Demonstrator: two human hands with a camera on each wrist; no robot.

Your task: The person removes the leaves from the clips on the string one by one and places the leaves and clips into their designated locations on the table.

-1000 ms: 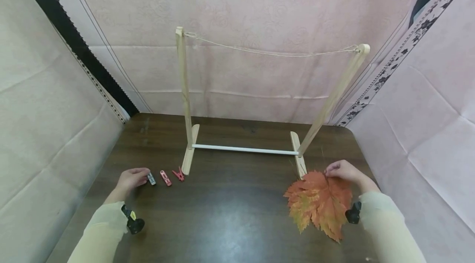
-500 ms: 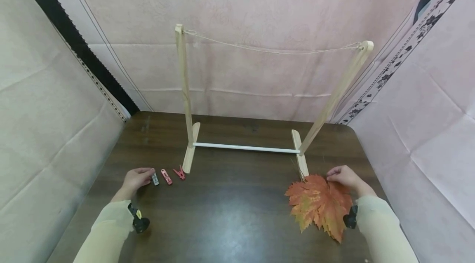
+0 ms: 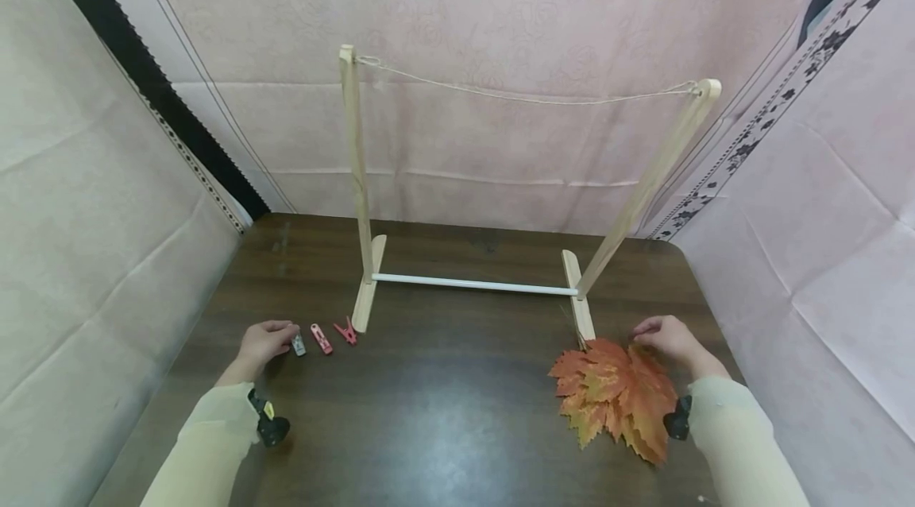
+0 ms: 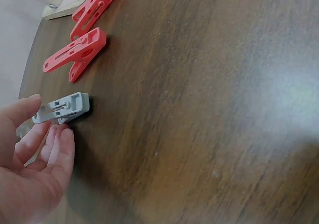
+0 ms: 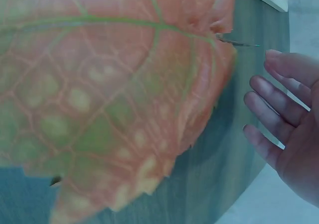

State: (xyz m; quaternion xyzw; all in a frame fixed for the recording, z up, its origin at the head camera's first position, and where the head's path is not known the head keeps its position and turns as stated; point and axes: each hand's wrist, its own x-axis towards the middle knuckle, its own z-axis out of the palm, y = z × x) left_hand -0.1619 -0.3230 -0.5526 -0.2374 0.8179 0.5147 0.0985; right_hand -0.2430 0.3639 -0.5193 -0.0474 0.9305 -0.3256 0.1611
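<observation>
At the left of the table my left hand (image 3: 264, 346) pinches the handle end of a light grey clothespin (image 4: 67, 106), thumb on one side and fingers on the other. Two red clothespins lie beyond it, a nearer one (image 4: 77, 54) and a farther one (image 4: 94, 10). On the right, a stack of orange, yellow and green artificial maple leaves (image 3: 613, 396) lies on the table. Beside its stem end is my right hand (image 5: 289, 109), fingers loosely bent and apart from the thin stem (image 5: 241, 44) in the right wrist view; nothing shows between them.
A wooden stand with a left post (image 3: 357, 165) and a right post (image 3: 650, 189) rises at the back. A thin string (image 3: 529, 102) joins their tops, and a white rod (image 3: 472, 283) joins their feet. Pale cloth (image 3: 465, 149) hangs around the dark table (image 3: 443, 412).
My right hand has let go of the leaf stem and drawn slightly back; the leaves have settled lower, showing more layers. My left hand, holding the grey clothespin, has shifted slightly right.
</observation>
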